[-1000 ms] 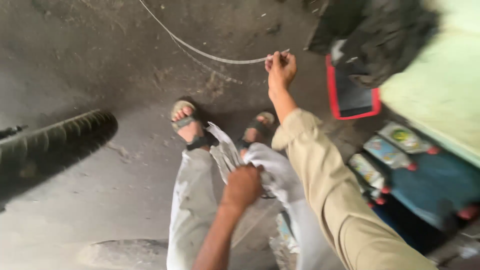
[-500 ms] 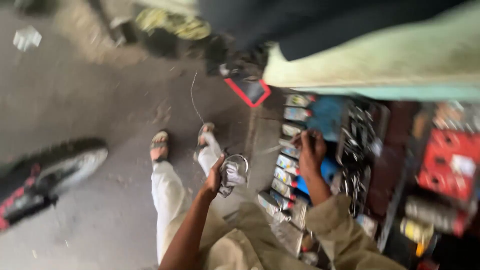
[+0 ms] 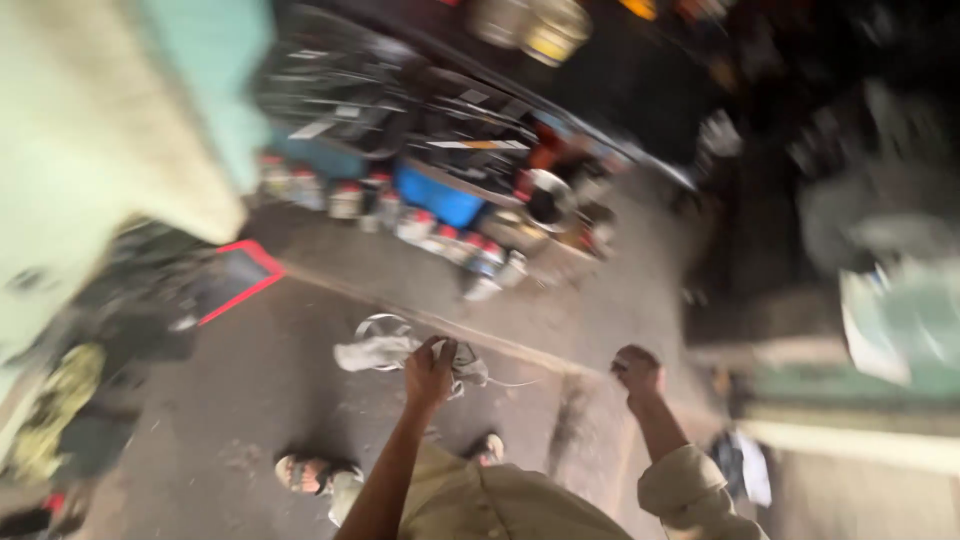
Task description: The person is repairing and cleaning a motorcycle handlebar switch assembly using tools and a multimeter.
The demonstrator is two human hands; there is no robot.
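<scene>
Head view had swung toward the shelves: the left hand (image 3: 430, 372) stayed clenched on a wire coil (image 3: 385, 342) and rag (image 3: 368, 354), while the right hand (image 3: 637, 372), seemingly fisted, had left the shelves (image 3: 440, 170).

Frame blurred, finishes approximate: left hand (image 3: 430, 372) grips a crumpled pale cloth rag (image 3: 385, 352) with a thin wire loop (image 3: 385, 325), looks metal; the rag looks soft and matt. Floor (image 3: 250, 400) is rough matt grey concrete, dusty; sleeve (image 3: 690, 490) is matt beige woven fabric. Small cans (image 3: 440, 225) with red caps look glossy, the round pan (image 3: 548, 198) shiny metal, blue box (image 3: 435, 195) smooth plastic.
</scene>
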